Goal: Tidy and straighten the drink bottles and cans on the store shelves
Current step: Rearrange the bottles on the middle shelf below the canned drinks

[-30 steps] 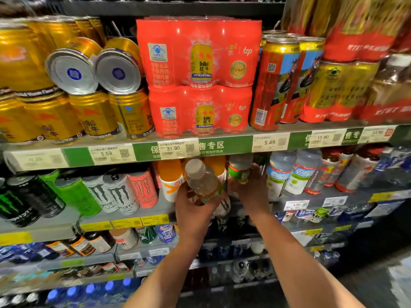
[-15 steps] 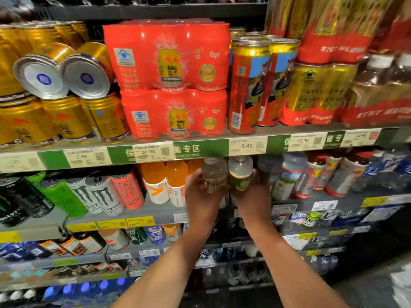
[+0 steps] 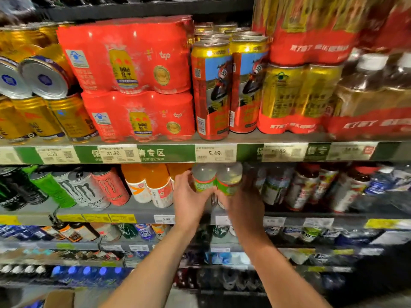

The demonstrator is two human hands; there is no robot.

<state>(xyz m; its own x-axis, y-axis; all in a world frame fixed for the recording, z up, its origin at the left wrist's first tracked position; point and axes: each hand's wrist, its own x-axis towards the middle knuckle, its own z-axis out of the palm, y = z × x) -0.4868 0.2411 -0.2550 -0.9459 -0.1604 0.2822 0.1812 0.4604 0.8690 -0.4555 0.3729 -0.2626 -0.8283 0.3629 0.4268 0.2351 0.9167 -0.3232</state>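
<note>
Drink bottles: two green-label bottles, left one (image 3: 203,178) and right one (image 3: 229,180), mid-frame on the second shelf (image 3: 142,211). My left hand (image 3: 189,198) grips one, right hand (image 3: 243,204) grips the other. Step: seating them upright. Next, I'd judge: square labels forward, flush with the orange bottles (image 3: 146,183).

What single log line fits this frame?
left hand: holds clear green-labelled plastic bottle | right hand: holds its twin | both upright, second shelf

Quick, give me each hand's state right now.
Left hand: grips the left green-label bottle.
Right hand: grips the right green-label bottle.
</note>
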